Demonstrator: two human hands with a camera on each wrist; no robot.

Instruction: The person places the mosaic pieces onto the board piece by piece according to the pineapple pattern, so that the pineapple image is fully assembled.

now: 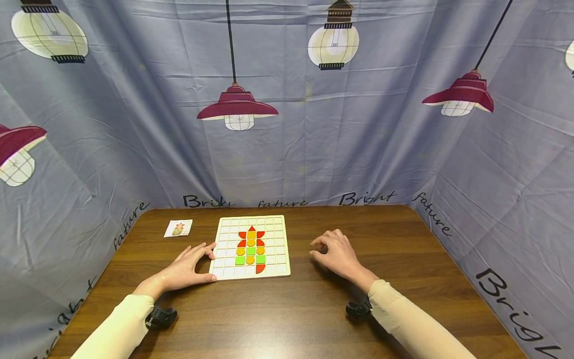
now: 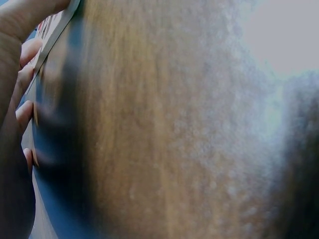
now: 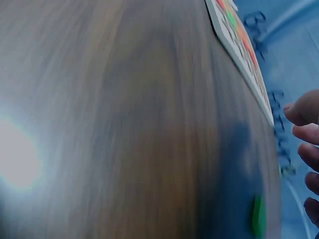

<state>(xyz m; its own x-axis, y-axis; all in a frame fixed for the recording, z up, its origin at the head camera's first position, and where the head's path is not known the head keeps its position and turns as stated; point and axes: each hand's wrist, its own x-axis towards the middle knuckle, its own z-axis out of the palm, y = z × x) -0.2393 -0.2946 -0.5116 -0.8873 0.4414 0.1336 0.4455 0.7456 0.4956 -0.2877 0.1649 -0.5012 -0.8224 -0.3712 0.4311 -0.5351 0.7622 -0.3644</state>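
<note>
A cream gridded board [image 1: 224, 269] lies on the table, bearing flat red, orange and green shapes arranged like a pineapple. At its left edge is my left hand [image 1: 188, 267], thumb and fingers spread, with the thumb tip at the near corner. A red quarter-circle piece [image 1: 260, 269] sits lowest in the pattern, under a green square [image 1: 260, 259]. Off to the right of the board, my right hand [image 1: 338, 255] hovers low, fingers loosely bent and nothing visible between them. A green piece [image 3: 258, 217] near that hand shows in the right wrist view; in the head view it is hidden.
A small printed card [image 1: 178, 228] with a pineapple picture lies left of the board. Brown wooden table [image 1: 269, 319] stretches in front. A grey-blue curtain [image 1: 287, 149] printed with lamps hangs behind and along both sides.
</note>
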